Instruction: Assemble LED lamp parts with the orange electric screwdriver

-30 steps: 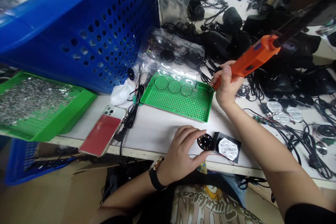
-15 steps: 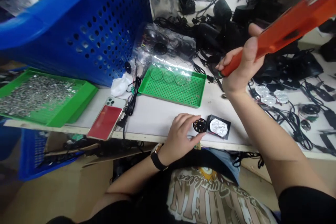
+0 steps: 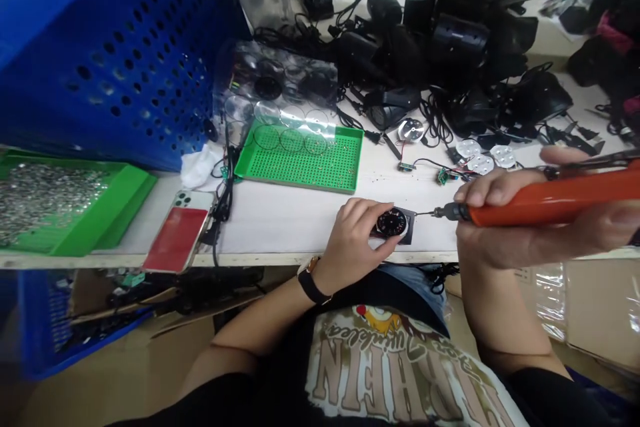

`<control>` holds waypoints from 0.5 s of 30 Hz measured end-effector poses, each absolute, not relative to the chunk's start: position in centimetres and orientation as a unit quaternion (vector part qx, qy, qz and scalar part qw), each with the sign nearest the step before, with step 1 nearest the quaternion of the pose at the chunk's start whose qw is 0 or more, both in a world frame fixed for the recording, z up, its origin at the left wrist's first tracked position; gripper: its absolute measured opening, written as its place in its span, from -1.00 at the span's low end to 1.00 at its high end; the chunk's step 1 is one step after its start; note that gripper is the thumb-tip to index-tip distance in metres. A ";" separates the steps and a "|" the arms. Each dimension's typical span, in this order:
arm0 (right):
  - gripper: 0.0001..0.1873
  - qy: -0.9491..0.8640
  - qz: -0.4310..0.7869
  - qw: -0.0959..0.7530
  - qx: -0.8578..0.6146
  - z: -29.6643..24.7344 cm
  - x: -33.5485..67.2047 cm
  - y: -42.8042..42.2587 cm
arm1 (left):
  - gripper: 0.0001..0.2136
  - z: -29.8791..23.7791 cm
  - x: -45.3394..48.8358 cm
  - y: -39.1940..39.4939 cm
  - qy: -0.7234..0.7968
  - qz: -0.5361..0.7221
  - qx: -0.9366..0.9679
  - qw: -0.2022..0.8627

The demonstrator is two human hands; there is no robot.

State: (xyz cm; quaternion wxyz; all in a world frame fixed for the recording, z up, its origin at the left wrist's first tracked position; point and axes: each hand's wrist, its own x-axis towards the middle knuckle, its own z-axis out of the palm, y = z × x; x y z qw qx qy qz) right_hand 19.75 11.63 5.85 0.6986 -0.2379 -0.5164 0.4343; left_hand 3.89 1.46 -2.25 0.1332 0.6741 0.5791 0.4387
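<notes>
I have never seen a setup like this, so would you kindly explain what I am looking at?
There is no machine here: each grip is one of a person's bare hands, seen from a camera worn on the head, looking forward and down. The left grip holds a black disc over a square part. The right grip holds an orange tool, its thin tip pointing towards that part; whether they touch is unclear. On the white bench lie a phone, a perforated green tray and many black cables. A blue basket stands on the left.
</notes>
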 end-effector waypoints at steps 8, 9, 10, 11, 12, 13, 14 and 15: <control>-0.52 -0.521 0.517 0.656 -0.178 5.5 19.5 10.2 | -0.59 -2.6 5.1 2.0 0.588 0.423 0.669 0.163; -0.53 -0.520 0.523 0.652 -0.175 5.2 19.4 10.1 | -0.59 -2.6 5.2 1.9 0.591 0.425 0.664 0.170; -0.55 -0.520 0.527 0.649 -0.173 5.0 19.2 10.1 | -0.59 -2.6 5.2 1.8 0.593 0.426 0.660 0.176; -0.56 -0.522 0.528 0.648 -0.172 4.8 19.1 10.1 | -0.60 -2.6 5.3 1.7 0.595 0.427 0.657 0.180; -0.56 -0.524 0.525 0.649 -0.172 4.7 18.9 10.1 | -0.60 -2.5 5.3 1.7 0.595 0.429 0.655 0.182; -0.56 -0.527 0.520 0.650 -0.172 4.6 18.7 10.1 | -0.60 -2.5 5.3 1.7 0.595 0.431 0.654 0.182; -0.57 -0.529 0.515 0.652 -0.171 4.6 18.5 10.1 | -0.60 -2.5 5.3 1.7 0.595 0.432 0.653 0.180; -0.58 -0.530 0.510 0.655 -0.172 4.6 18.3 10.1 | -0.60 -2.5 5.3 1.7 0.595 0.434 0.652 0.180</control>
